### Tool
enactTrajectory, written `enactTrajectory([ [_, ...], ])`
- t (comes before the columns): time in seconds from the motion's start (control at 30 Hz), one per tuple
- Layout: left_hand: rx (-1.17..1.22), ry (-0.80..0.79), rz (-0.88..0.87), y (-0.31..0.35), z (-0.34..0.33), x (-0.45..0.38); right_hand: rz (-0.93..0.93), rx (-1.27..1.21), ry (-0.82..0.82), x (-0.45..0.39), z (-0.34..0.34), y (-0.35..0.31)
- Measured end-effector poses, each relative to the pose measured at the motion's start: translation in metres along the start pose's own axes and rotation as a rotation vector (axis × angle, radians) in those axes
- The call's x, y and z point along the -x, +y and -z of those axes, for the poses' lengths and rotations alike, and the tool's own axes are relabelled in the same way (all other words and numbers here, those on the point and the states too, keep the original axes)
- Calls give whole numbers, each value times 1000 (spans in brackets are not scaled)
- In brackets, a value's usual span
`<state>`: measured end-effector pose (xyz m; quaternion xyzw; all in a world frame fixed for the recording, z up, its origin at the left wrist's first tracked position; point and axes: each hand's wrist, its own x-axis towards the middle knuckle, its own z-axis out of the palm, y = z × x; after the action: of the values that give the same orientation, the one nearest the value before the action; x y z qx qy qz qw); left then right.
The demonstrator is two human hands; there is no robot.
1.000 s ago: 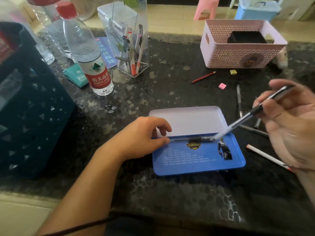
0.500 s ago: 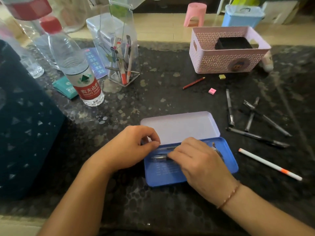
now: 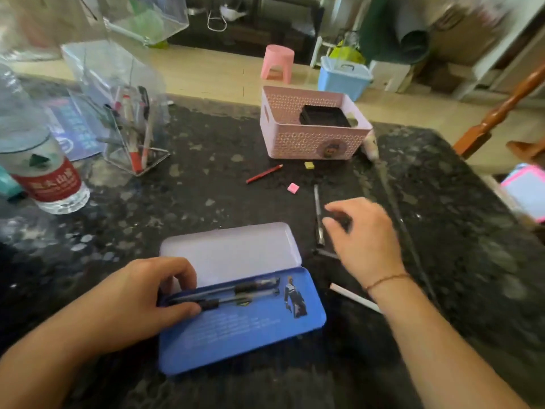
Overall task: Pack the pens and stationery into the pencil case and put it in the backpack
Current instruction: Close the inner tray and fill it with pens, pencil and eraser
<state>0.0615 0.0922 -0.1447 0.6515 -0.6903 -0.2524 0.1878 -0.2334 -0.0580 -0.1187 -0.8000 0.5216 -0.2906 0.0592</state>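
Note:
The blue tin pencil case (image 3: 236,335) lies open in front of me, its pale lid (image 3: 230,252) tipped back. Two black pens (image 3: 236,293) lie side by side in its tray. My left hand (image 3: 141,296) rests on the case's left end, thumb and fingers pinching the pens' ends. My right hand (image 3: 362,240) hovers to the right of the case, fingers spread and empty, over loose pens (image 3: 318,214) on the table. A white pen (image 3: 354,298) lies under my right wrist. A red pencil (image 3: 264,174), a pink eraser (image 3: 293,188) and a yellow eraser (image 3: 308,165) lie further back.
A pink basket (image 3: 312,143) with a black box stands at the back. A clear pen holder (image 3: 132,134) and a water bottle (image 3: 41,169) stand at the left. The dark stone table (image 3: 206,187) ends at the right, by a wooden chair (image 3: 495,119).
My right hand laid its pen in the case beside the first one, let go, and moved right toward the loose pens. My left hand stayed on the case.

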Motion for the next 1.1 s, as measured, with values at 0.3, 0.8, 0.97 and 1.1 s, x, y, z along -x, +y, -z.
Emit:
enactTrajectory([
  [0.3, -17, -49, 52, 10, 3, -1, -392, 184, -116, -2, -10, 80],
  [0.8, 354, 269, -181, 51, -8, -5, -603, -1388, -468, 53, -12, -99],
  [0.97, 297, 171, -86, 41, -5, 3, -555, -1100, -576, 45, 5, -73],
  [1.1, 75, 104, -147, 34, -8, 9, -450, -735, -674, 45, 9, -56],
])
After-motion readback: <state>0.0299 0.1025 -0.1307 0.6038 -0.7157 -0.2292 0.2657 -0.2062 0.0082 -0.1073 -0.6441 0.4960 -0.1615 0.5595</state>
